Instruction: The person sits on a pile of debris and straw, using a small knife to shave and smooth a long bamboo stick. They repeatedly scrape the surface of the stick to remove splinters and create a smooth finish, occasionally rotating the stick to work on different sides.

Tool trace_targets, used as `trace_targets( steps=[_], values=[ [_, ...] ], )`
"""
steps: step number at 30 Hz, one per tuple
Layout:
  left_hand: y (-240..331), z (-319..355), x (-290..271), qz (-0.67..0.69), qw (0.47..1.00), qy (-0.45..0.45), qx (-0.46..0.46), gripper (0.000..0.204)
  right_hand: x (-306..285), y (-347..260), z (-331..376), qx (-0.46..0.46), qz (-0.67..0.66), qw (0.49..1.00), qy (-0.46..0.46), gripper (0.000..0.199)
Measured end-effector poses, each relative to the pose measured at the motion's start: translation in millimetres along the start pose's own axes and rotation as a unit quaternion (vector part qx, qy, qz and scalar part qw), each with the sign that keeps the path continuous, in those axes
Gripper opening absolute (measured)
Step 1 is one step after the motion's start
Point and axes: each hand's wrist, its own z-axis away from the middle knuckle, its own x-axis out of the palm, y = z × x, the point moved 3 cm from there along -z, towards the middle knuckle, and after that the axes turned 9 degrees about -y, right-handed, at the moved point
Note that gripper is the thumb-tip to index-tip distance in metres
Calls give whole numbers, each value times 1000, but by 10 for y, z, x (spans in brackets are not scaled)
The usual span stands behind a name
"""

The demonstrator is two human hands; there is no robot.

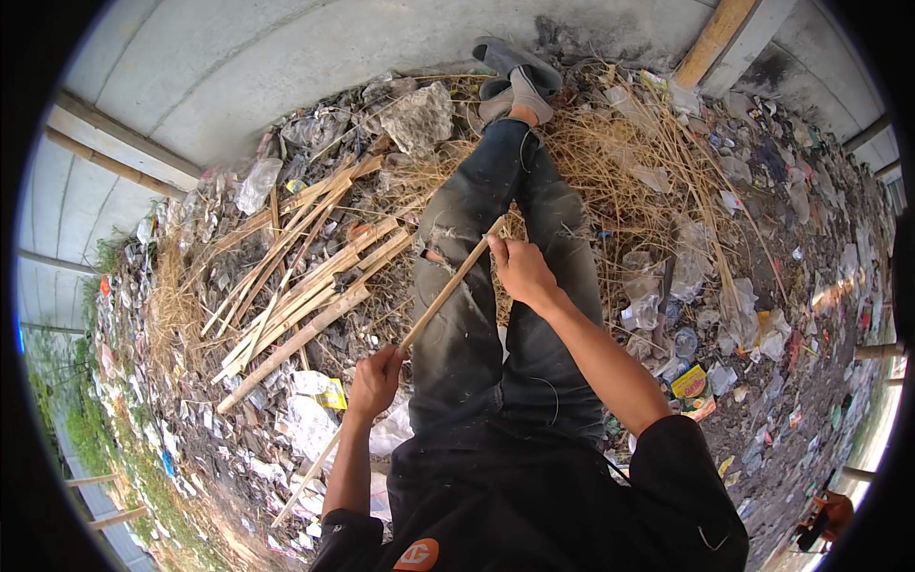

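A long, thin bamboo strip [448,291] slants across my thighs, from between my knees down past my left side. My right hand [522,270] is closed around it near its far end, thumb on top. Lower down, my left hand [375,381] is wrapped round the same strip beside my left thigh. Its fingers are partly hidden, and the strip's tail [307,484] runs on behind my left forearm to the ground. To the left of my legs lies a loose pile of split bamboo strips [305,296], with a thicker bamboo piece [295,348] at its near side.
My outstretched legs [457,353] end in grey sandals [519,65] by a concrete wall [315,57]. A grey rock [419,119] lies left of my feet. Dry straw [610,162] and plastic litter [686,343] cover the ground. A bamboo post [717,40] stands at the far right.
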Motion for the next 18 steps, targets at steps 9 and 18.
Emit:
trace_targets(
  steps=[9,18],
  values=[
    [-37,-72,93,-9,999,23,26,25,203,-44,91,-1,21,999,-28,65],
    [-31,-167,170,-6,1000,14,10,28,357,-97,193,-33,35,999,7,60]
  ],
)
